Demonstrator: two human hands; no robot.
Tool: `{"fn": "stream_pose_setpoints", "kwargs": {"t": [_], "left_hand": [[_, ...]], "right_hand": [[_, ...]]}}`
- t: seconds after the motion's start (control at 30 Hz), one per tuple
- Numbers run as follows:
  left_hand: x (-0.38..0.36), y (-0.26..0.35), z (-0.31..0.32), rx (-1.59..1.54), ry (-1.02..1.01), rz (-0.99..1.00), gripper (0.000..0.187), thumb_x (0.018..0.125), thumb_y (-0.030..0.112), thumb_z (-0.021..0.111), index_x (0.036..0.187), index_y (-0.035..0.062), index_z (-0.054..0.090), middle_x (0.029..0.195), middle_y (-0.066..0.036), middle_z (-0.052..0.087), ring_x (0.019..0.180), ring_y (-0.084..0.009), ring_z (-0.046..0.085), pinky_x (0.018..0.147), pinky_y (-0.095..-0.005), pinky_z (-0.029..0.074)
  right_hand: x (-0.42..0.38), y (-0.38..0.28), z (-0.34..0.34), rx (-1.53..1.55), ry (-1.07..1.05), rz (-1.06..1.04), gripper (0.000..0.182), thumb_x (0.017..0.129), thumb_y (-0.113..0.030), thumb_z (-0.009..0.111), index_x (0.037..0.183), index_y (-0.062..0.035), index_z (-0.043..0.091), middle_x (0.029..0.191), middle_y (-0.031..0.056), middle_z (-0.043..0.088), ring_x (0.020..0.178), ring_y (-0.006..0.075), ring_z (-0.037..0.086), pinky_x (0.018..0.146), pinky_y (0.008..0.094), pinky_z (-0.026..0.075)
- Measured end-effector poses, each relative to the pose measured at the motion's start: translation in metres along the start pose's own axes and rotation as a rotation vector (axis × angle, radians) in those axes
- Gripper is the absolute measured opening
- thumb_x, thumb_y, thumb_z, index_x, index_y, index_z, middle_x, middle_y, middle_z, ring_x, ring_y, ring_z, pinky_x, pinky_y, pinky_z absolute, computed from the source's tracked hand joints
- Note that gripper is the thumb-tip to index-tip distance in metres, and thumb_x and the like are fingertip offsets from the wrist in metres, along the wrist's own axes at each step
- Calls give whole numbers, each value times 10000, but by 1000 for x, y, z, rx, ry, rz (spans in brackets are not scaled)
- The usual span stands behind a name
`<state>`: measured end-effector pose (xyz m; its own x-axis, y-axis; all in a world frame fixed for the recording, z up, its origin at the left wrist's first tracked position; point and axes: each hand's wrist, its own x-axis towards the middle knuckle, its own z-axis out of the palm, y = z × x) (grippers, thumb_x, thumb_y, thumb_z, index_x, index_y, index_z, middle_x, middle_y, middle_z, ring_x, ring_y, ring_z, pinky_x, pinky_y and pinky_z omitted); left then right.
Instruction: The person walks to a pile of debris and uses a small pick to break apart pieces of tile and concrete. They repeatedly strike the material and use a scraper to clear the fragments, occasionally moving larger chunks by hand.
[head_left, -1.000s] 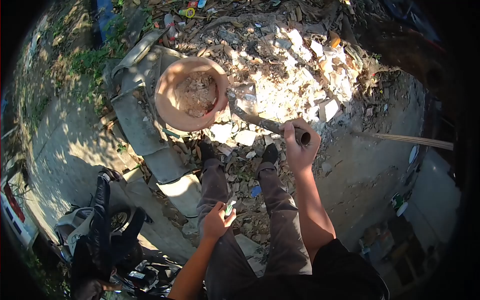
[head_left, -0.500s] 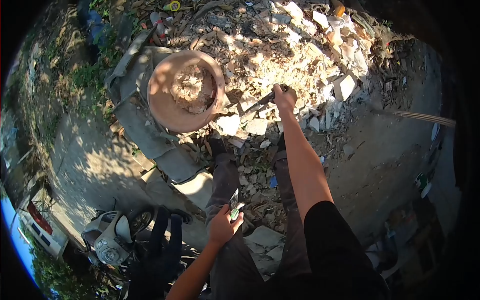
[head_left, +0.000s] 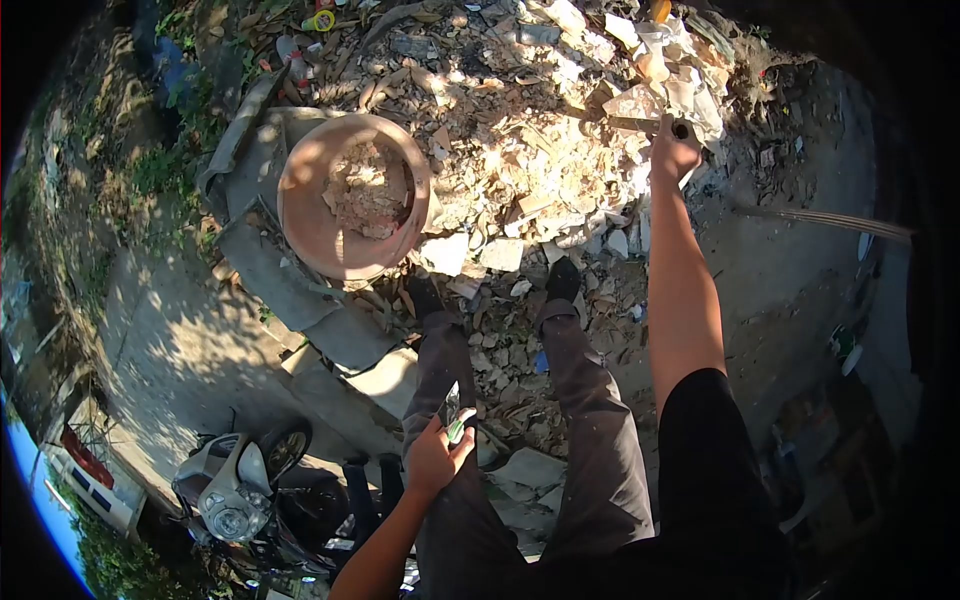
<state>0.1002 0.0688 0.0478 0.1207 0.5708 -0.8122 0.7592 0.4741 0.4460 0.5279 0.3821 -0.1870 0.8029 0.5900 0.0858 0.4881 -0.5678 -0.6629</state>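
Note:
My right hand (head_left: pixel 677 150) grips the handle of a machete-like knife (head_left: pixel 632 124), over the rubble heap's right side. Its dark blade points left, and the handle's round, hollow-looking end shows by my fist. Beside my left thigh, my left hand (head_left: pixel 436 456) is closed around a small flat shiny object with a green and white part (head_left: pixel 456 431); I cannot make out its kind. A round clay-coloured tub (head_left: pixel 300 225), partly filled with pale debris (head_left: pixel 368 190), stands ahead on the left. Broken tiles and chips (head_left: pixel 500 255) lie before my feet.
Grey slabs (head_left: pixel 350 335) lie along the tub's near side. A motorbike (head_left: pixel 225 490) stands at lower left, near another person's dark-clothed legs (head_left: pixel 360 495). At right, a bundle of thin sticks (head_left: pixel 850 222) juts over the concrete. Crumpled plastic (head_left: pixel 690 95) tops the heap.
My right hand has swung right and farther out with the knife, away from the tub. My left hand stays near my thigh with its object. The other person's legs have shifted right in view.

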Motion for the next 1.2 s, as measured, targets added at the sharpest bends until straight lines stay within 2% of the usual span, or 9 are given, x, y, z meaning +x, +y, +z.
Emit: {"fn": "stream_pose_setpoints", "kwargs": {"t": [0.23,0.47,0.5,0.53,0.57,0.9,1.1,1.13,1.2], "left_hand": [[7,10,-13,57,-11,28,315,871,332,624,1153,198,669,999,-103,606,757,-323,624,648,-397,487],[7,-1,-8,53,-37,45,319,872,293,611,1179,216,649,864,-122,609,738,-316,614,660,-397,482],[10,-1,-9,-7,-23,57,319,874,256,596,1188,216,640,707,-131,608,671,-302,600,636,-395,468],[9,-3,-12,40,-120,-41,335,881,351,605,1198,248,642,1073,-126,621,829,-330,636,725,-395,504],[12,-5,-13,57,-116,-47,335,881,351,605,1198,248,642,1073,-126,621,829,-330,636,725,-395,504],[12,-11,-13,84,-110,33,340,865,244,601,1200,196,635,634,-94,610,458,-230,532,485,-351,408],[12,-3,-16,17,-101,1,332,884,343,592,1200,258,644,792,-167,616,636,-333,582,609,-403,469],[13,-1,-17,-5,-82,8,332,881,343,596,1198,256,645,799,-168,619,652,-331,591,614,-399,473],[17,2,-18,-28,-64,20,333,879,342,599,1197,254,646,806,-168,622,667,-329,601,619,-395,478]], "right_hand": [[-31,-8,-19,551,-289,468,256,851,-181,650,809,63,585,640,84,574,459,131,534,464,306,591],[-136,-48,58,505,-655,742,274,833,-186,611,736,70,590,665,110,592,436,137,518,465,289,586],[-148,-53,74,553,-637,806,270,828,-183,622,735,69,591,658,112,588,427,135,513,452,276,579],[-155,-54,87,561,-594,811,273,824,-183,629,733,71,591,649,113,584,428,136,518,449,273,577],[-161,-58,97,568,-551,819,275,821,-183,635,730,74,591,640,113,580,428,138,523,445,271,574],[-58,-47,107,745,96,1003,220,807,-81,652,846,86,514,711,129,564,472,197,544,400,349,603],[-38,-39,94,689,11,729,259,805,-70,650,950,100,519,798,140,605,496,195,567,420,312,595],[-46,-37,94,741,-16,651,195,799,-35,674,771,55,503,705,108,556,453,191,526,455,354,609],[-53,-40,88,644,-382,918,226,855,-170,639,886,44,574,700,135,585,473,201,562,541,372,621]]}}
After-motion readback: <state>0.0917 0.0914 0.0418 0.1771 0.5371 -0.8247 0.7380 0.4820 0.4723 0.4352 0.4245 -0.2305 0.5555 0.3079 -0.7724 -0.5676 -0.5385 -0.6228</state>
